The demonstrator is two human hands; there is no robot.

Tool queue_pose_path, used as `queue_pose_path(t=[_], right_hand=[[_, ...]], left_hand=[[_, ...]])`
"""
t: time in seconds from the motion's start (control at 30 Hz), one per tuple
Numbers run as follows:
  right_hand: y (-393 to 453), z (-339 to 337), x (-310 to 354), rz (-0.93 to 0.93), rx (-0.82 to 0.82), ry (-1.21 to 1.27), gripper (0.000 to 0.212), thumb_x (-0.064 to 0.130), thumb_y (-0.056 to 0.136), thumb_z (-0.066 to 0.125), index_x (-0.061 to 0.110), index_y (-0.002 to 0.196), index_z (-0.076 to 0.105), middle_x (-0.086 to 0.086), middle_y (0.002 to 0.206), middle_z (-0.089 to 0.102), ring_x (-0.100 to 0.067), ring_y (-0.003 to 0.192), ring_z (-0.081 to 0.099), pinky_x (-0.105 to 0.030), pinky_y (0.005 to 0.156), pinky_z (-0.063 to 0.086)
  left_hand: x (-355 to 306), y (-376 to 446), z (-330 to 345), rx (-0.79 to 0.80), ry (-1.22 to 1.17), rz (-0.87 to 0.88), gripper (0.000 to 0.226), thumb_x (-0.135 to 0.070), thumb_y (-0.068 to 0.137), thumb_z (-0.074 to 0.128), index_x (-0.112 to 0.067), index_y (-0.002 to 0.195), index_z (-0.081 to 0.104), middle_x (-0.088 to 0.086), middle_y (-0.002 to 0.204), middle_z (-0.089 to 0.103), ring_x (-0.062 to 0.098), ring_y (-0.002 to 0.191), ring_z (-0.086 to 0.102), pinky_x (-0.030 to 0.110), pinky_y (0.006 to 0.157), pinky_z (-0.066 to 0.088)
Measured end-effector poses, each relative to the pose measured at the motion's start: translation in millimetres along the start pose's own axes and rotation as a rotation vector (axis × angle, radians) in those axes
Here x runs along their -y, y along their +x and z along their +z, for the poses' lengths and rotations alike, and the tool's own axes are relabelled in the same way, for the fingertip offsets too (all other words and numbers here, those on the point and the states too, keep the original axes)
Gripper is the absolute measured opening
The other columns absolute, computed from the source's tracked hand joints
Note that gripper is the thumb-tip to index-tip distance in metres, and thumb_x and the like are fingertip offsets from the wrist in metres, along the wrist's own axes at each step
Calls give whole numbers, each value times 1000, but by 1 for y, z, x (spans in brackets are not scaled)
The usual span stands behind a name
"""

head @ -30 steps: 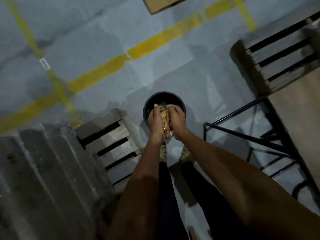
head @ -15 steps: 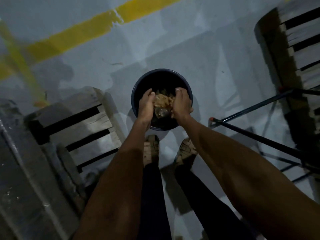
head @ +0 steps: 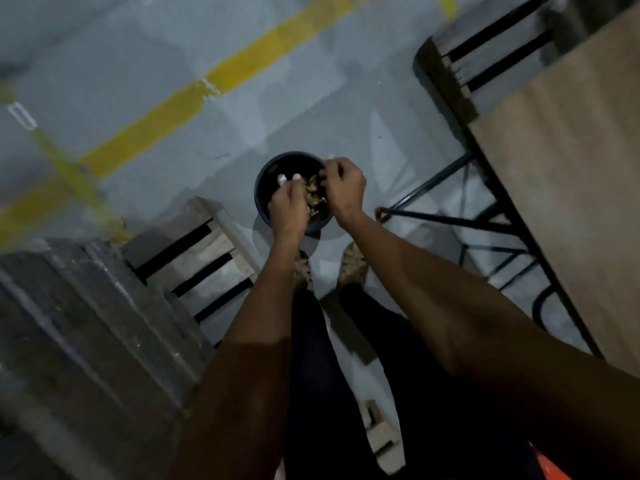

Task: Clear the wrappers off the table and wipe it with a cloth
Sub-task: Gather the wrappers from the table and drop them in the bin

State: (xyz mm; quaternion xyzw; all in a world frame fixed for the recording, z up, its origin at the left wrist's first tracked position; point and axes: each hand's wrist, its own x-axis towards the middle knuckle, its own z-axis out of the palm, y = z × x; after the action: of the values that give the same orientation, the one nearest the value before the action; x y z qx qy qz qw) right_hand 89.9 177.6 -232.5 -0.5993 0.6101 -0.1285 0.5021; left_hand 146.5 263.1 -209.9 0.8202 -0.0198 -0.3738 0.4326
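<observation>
Crumpled tan-gold wrappers [head: 315,197] sit in a round dark bin [head: 268,174] on the grey floor. Both hands hover over it, left hand [head: 287,209] and right hand [head: 344,192]. Fingers loosely curled; grip unclear through blur.

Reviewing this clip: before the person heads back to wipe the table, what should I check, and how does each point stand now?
1. Both hands over the bin: ok.
2. Wrappers inside the bin: ok, a crumpled pile shows between the hands.
3. Left hand empty: cannot tell, something pale shows at its fingertips.
4. Right hand empty: cannot tell, fingers curled.
5. Table top free of wrappers: ok on the visible part.
6. Cloth ready: cannot tell, none in view.
</observation>
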Motion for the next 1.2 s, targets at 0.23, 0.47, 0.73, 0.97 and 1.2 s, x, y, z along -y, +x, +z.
queue_pose_path(t=[0.23, 0.47, 0.73, 0.97, 1.2], right_hand=[[-75, -102, 74, -50, -144, 257, 22, 40, 93, 56, 24, 89, 71, 1, 79, 75, -23, 78, 73, -50, 82, 59], [-151, -215, 86, -19, -305, 431, 17, 24, 103, 56, 17, 97, 70, -4, 82, 73, -18, 69, 68, -37, 70, 57], [-198, -334, 34, 32, -630, 497, 20, 18, 104, 56, 26, 90, 68, -7, 82, 73, -22, 72, 69, -42, 72, 61], [-215, -438, -13, 78, -856, 612, 13, 16, 104, 55, 13, 106, 68, -6, 85, 72, -15, 69, 67, -39, 74, 62], [-223, -529, -60, 168, -1109, 646, 16, 19, 97, 56, 19, 108, 67, -2, 99, 73, -23, 94, 69, -50, 90, 57]], left_hand=[[-77, -100, -26, 169, 170, 359, 32, -31, 102, 54, -9, 111, 75, 6, 107, 75, 19, 99, 67, 42, 94, 54], [-132, -193, -10, 367, 202, 455, 23, -24, 104, 57, -10, 109, 74, 3, 104, 74, 17, 97, 67, 27, 85, 51], [-174, -284, 66, 631, 263, 665, 20, -24, 101, 59, -13, 107, 74, 6, 101, 76, 19, 96, 71, 38, 87, 59], [-184, -373, 168, 809, 306, 692, 20, -22, 100, 60, -15, 112, 74, 5, 103, 76, 19, 99, 71, 40, 92, 58], [-173, -437, 255, 931, 357, 735, 19, -32, 90, 57, -26, 97, 74, 5, 95, 78, 24, 94, 73, 46, 92, 58]])
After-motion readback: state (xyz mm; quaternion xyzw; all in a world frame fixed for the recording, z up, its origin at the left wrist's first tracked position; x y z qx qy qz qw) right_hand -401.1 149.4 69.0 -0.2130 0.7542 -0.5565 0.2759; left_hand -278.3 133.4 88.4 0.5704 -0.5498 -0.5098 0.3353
